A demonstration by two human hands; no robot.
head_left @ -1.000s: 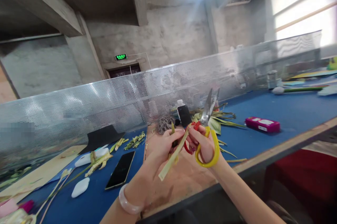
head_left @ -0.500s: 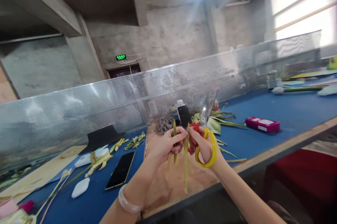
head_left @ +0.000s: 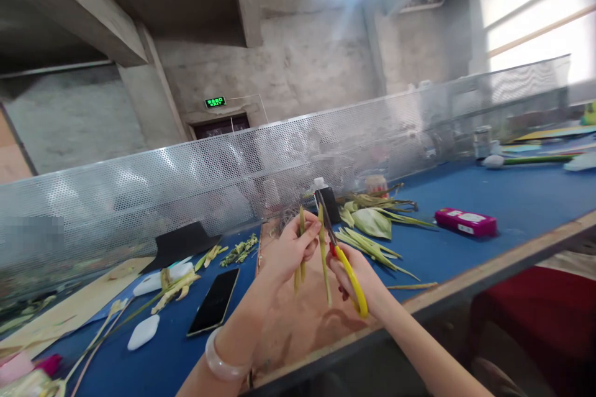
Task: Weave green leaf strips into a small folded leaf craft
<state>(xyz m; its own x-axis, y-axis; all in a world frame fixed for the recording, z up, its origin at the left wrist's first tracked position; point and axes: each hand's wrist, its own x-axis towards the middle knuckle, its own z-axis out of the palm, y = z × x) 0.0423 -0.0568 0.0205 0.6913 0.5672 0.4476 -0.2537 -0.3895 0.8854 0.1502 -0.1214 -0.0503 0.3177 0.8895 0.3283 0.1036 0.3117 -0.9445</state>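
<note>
My left hand [head_left: 291, 248] is closed in a pinch on narrow yellow-green leaf strips. One long leaf strip [head_left: 323, 251] hangs from the fingertips, with shorter ones between the fingers. In my right hand [head_left: 362, 273] is a pair of scissors [head_left: 350, 279] with yellow and red handles, its blades pointing up beside the top of the long strip. Whether the blades touch the strip I cannot tell. Both hands are above a light brown board [head_left: 288, 341] at the table's front edge. More leaf strips [head_left: 370, 248] and a broad pale green leaf [head_left: 372, 223] lie just beyond my right hand.
A black phone [head_left: 214, 302] and a white rounded object [head_left: 143, 332] lie on the blue table left of my arm. Leaf clippings [head_left: 239, 250] sit behind them. On the right is a magenta box [head_left: 465, 222]. A perforated metal screen [head_left: 209, 167] runs along the back.
The scissors have turned from leaning right to pointing up at the long leaf strip, and my right hand has shifted lower. My left hand has moved slightly left with the strips.
</note>
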